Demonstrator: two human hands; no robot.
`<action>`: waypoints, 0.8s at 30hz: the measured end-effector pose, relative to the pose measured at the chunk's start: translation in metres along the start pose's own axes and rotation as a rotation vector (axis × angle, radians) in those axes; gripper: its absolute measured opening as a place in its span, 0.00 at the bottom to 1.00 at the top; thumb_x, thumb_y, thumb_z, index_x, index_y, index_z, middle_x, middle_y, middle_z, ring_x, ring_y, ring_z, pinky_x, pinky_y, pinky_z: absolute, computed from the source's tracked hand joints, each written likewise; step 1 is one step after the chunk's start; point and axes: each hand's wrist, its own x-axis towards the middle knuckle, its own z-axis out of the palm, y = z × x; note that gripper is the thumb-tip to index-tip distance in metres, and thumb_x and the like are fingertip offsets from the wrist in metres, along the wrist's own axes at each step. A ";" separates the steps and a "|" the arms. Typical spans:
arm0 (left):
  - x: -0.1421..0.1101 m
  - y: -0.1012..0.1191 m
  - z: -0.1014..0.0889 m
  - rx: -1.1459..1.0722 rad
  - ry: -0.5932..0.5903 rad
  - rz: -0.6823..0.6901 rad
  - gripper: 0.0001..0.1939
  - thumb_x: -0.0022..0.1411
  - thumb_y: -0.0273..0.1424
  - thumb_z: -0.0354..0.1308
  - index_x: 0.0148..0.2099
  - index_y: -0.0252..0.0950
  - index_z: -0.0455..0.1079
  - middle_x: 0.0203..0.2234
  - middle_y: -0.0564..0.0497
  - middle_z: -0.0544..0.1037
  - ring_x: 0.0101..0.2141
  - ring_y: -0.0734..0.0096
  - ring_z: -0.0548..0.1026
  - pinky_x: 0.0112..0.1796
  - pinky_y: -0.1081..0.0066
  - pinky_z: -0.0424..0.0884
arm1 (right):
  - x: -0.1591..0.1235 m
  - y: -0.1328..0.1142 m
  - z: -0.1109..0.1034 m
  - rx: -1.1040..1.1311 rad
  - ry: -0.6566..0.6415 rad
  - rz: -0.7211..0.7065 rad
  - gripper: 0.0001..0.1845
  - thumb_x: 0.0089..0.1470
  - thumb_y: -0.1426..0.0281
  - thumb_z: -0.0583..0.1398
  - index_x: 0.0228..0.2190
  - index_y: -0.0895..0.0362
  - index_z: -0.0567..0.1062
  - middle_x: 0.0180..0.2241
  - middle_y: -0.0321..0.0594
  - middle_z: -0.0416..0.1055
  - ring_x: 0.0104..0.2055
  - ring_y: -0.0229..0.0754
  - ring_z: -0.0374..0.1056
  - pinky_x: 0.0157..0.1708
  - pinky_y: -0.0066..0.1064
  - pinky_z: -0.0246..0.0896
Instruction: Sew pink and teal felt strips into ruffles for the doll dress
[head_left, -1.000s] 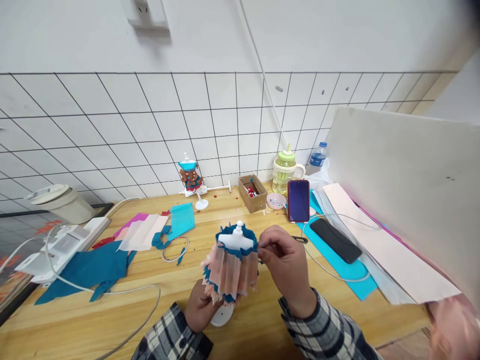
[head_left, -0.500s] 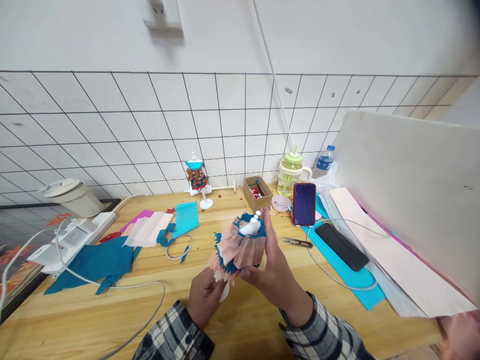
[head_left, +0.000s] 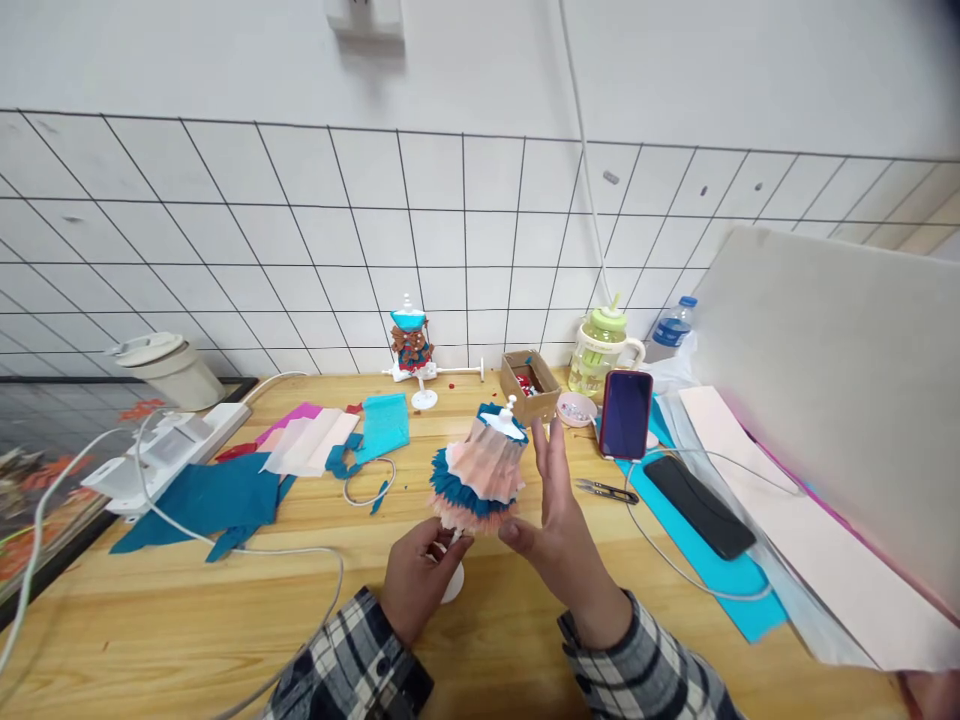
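Observation:
A small white dress form wears ruffled layers of pale pink and dark teal crepe paper. It leans slightly to the right, above the table. Under the ruffles, my left hand pinches the form's thin white stand, and the round white base shows partly behind the fingers. My right hand is open beside the right of the paper dress, fingers upright and spread. Its thumb is close to the lower ruffle; whether it touches I cannot tell. Farther back stands another mini dress form in a blue, brown and red outfit.
Teal crepe paper, a blue sheet and a white power strip lie at left. Thread snips, a propped phone and a black case are at right. Behind stand a cardboard box and a green-lidded jug.
The dress form has tipped more upright, so its ruffled side shows more. My right hand has come off the paper, its fingers spreading. The view has shifted slightly left.

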 end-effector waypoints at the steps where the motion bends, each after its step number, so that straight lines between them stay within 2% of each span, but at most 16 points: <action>1: 0.000 -0.001 0.000 0.024 0.005 0.011 0.16 0.58 0.42 0.57 0.25 0.35 0.69 0.17 0.54 0.72 0.19 0.73 0.69 0.23 0.76 0.63 | 0.002 -0.001 0.000 0.026 0.010 0.012 0.68 0.42 0.42 0.63 0.66 0.53 0.29 0.69 0.51 0.30 0.70 0.52 0.28 0.66 0.50 0.33; 3: 0.000 -0.003 0.001 0.080 0.008 0.038 0.17 0.57 0.42 0.57 0.23 0.35 0.67 0.16 0.54 0.70 0.19 0.74 0.67 0.22 0.77 0.61 | 0.007 -0.004 0.001 0.108 0.031 0.057 0.69 0.40 0.43 0.65 0.66 0.53 0.29 0.69 0.51 0.32 0.70 0.52 0.32 0.65 0.49 0.38; 7: 0.000 -0.008 0.002 0.161 -0.008 0.093 0.17 0.58 0.41 0.55 0.23 0.35 0.67 0.16 0.54 0.69 0.19 0.74 0.66 0.22 0.76 0.58 | 0.012 -0.008 0.002 0.294 0.065 0.147 0.75 0.36 0.49 0.70 0.65 0.51 0.26 0.68 0.54 0.40 0.67 0.53 0.47 0.60 0.46 0.54; 11: -0.001 -0.010 0.002 0.244 -0.010 0.161 0.14 0.60 0.38 0.54 0.27 0.35 0.70 0.18 0.53 0.71 0.21 0.72 0.68 0.25 0.75 0.59 | 0.012 -0.004 0.006 0.360 0.155 0.155 0.74 0.35 0.54 0.72 0.66 0.49 0.28 0.64 0.55 0.52 0.61 0.54 0.60 0.57 0.46 0.58; 15: -0.001 -0.012 0.001 0.275 0.002 0.196 0.10 0.60 0.34 0.53 0.30 0.37 0.72 0.21 0.51 0.74 0.26 0.69 0.72 0.28 0.74 0.63 | 0.010 0.000 0.011 0.407 0.259 0.139 0.69 0.37 0.59 0.73 0.66 0.49 0.34 0.59 0.54 0.59 0.57 0.52 0.64 0.55 0.45 0.62; 20: -0.003 -0.011 0.003 0.279 -0.006 0.206 0.10 0.61 0.32 0.52 0.32 0.38 0.73 0.25 0.49 0.77 0.30 0.66 0.75 0.31 0.73 0.67 | 0.007 0.002 0.015 0.423 0.262 0.159 0.60 0.43 0.60 0.70 0.66 0.48 0.40 0.53 0.48 0.66 0.49 0.49 0.71 0.48 0.42 0.68; 22: -0.002 -0.013 0.004 0.290 -0.012 0.197 0.10 0.61 0.32 0.51 0.33 0.39 0.73 0.26 0.50 0.77 0.31 0.66 0.75 0.32 0.72 0.67 | 0.007 0.004 0.013 0.388 0.239 0.136 0.59 0.43 0.57 0.69 0.65 0.48 0.42 0.55 0.48 0.65 0.51 0.51 0.70 0.50 0.44 0.67; 24: 0.003 -0.016 0.001 0.311 -0.002 0.180 0.11 0.62 0.32 0.50 0.34 0.38 0.73 0.27 0.49 0.78 0.31 0.66 0.75 0.32 0.72 0.67 | 0.006 0.007 0.007 0.308 0.246 0.052 0.59 0.42 0.51 0.68 0.65 0.48 0.43 0.61 0.50 0.57 0.59 0.54 0.62 0.55 0.48 0.61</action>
